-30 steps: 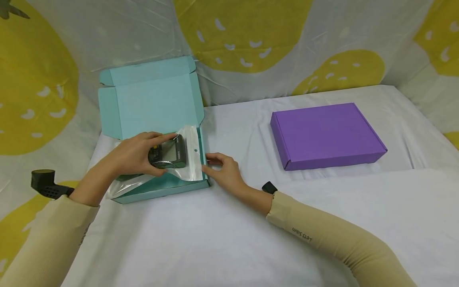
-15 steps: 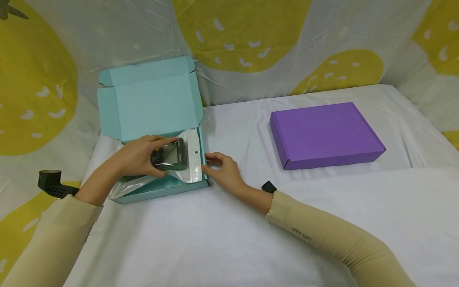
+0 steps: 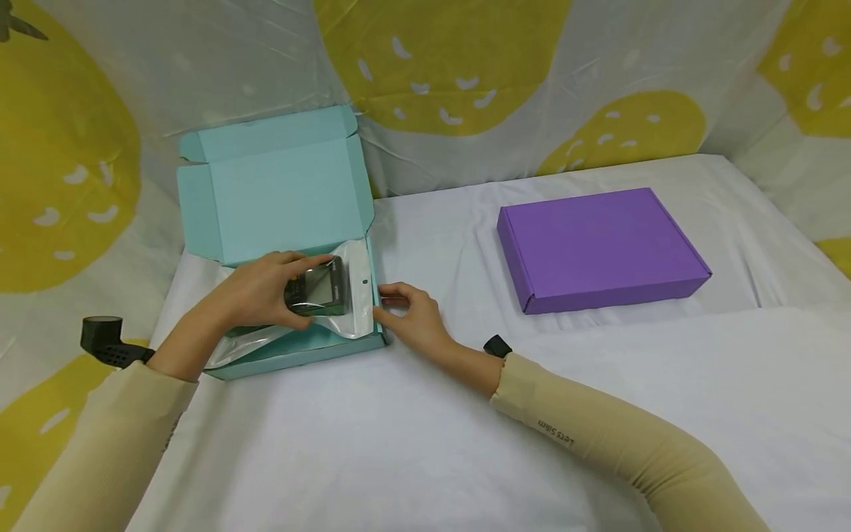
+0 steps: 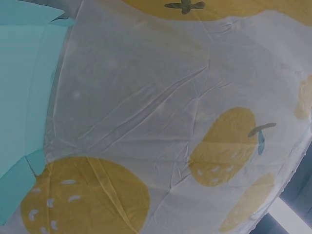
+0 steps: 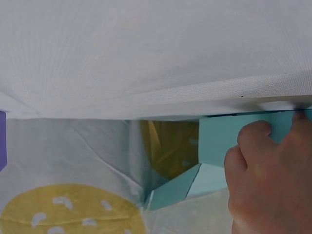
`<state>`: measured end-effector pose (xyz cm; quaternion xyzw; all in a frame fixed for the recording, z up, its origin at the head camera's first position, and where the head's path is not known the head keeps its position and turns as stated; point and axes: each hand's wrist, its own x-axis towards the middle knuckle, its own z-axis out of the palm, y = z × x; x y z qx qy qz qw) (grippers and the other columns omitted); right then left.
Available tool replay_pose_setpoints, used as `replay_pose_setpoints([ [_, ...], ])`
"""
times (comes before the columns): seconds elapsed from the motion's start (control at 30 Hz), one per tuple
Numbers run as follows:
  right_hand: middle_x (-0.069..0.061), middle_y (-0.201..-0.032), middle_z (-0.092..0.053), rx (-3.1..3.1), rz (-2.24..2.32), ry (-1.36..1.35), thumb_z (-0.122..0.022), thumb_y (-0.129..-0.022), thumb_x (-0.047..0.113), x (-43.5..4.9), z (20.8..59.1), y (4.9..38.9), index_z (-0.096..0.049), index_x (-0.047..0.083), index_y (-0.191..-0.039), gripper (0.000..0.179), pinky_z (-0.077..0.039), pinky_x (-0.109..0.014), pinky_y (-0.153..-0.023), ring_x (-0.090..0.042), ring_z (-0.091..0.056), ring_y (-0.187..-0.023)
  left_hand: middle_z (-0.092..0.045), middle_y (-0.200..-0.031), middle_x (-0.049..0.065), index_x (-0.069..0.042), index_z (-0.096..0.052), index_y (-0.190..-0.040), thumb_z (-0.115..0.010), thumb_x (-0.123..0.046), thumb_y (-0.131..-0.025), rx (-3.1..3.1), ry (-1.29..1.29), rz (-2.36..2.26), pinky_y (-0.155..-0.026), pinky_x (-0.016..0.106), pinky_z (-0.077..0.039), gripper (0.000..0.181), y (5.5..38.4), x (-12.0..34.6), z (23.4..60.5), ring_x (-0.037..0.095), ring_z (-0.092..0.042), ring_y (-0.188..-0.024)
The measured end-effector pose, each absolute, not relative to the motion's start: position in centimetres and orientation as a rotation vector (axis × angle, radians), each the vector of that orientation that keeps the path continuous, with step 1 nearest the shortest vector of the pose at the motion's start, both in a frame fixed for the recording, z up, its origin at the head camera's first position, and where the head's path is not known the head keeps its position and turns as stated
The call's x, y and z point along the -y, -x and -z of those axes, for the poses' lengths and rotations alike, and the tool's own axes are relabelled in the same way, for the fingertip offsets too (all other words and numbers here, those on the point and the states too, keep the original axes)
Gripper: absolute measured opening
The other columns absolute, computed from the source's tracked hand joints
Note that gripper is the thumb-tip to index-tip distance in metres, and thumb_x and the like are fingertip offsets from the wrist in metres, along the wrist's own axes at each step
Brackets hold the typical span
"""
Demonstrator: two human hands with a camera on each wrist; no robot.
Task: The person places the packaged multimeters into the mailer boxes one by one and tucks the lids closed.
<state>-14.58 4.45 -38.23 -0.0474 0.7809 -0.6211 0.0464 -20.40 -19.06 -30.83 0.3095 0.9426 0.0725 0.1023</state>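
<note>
1. Two small shifts had just happened: the dark device (image 3: 326, 290) in its clear bag (image 3: 361, 284) sat a little lower and slightly farther right within the teal box (image 3: 295, 361) than a second earlier, and the left hand (image 3: 255, 294) had moved with it.
2. That hand grasped the device through the plastic, one finger along the far edge and the thumb at the near side.
3. The bag's right end reached the box's right wall, while its near-left corner lay at the rim; the part under the forearm was hidden.
4. The right hand (image 3: 420, 319) had barely changed, its fingers curled at the right wall, holding it.
5. The raised lid (image 3: 286, 193) and the purple box (image 3: 601, 251), well apart on the white cloth (image 3: 412, 443), had not visibly altered.
6. This meant, in my judgement, that the bag was settling in, though not yet let go.
</note>
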Motion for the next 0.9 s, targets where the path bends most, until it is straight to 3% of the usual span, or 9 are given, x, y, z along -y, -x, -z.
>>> replay_pose_setpoints([
  [0.5,-0.008,-0.11,-0.065,-2.378,1.902,0.129,-0.066,-0.08,0.011,-4.2,38.3,14.6,-0.062,0.005,-0.112,0.034,-0.047,-0.031,-0.089,-0.019,-0.062,-0.102,-0.049,-0.128,0.013,-0.023,-0.035,-0.14,-0.077,-0.039,-0.064,-2.736,-1.0,-0.217,-0.082,0.046,-0.047,0.088,20.8,18.7,31.3,0.03,-0.05,-0.108],
  [0.9,-0.007,-0.112,-0.064,-2.386,1.889,0.132,-0.068,-0.08,0.015,-4.3,38.1,14.5,-0.061,0.006,-0.113,0.035,-0.049,-0.032,-0.085,-0.019,-0.061,-0.104,-0.048,-0.129,0.012,-0.026,-0.036,-0.139,-0.078,-0.04,-0.063,-2.748,-0.956,-0.23,-0.082,0.046,-0.047,0.088,20.7,18.9,31.9,0.03,-0.049,-0.11],
])
